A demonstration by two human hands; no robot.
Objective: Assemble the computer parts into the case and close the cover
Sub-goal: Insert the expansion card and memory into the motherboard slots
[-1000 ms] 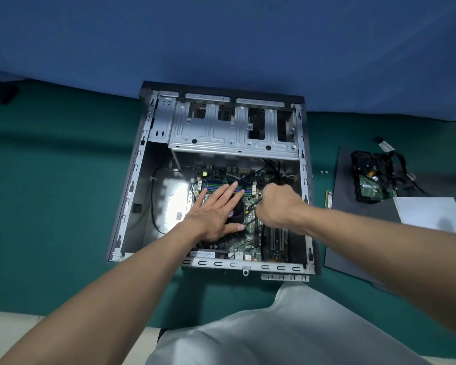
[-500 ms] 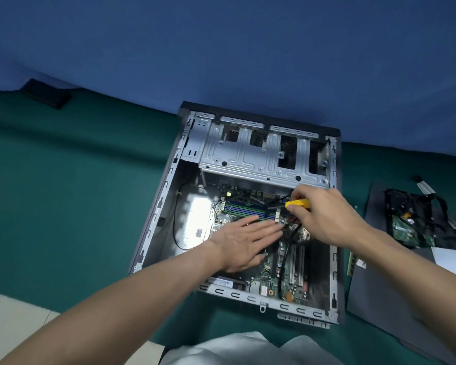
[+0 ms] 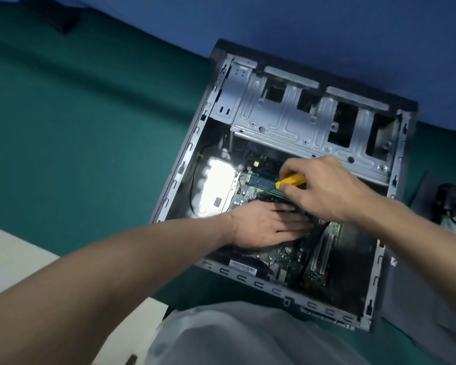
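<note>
Open computer case [image 3: 184,159] on green cloth [image 3: 90,127], motherboard [image 3: 282,256] on the case floor. Left hand [image 3: 269,227] lies flat, fingers straight, at the case centre; right hand [image 3: 327,191] pinches a yellow tool [image 3: 291,181] nearer the case's far end. Bare floor runs along the case's left wall.

Green cloth [image 3: 77,133], blue backdrop [image 3: 313,27]

Grey metal case [image 3: 181,167] lies flat, cover off, open side up, far end turned toward 1 o'clock. Silver rack [image 3: 287,119] with holes fills 12 o'clock end. Green board [image 3: 282,255] lies flat on case floor, 6 o'clock half. Yellow tool [image 3: 291,181] over board's 12 o'clock part, gripped by right hand [image 3: 327,191].
</note>
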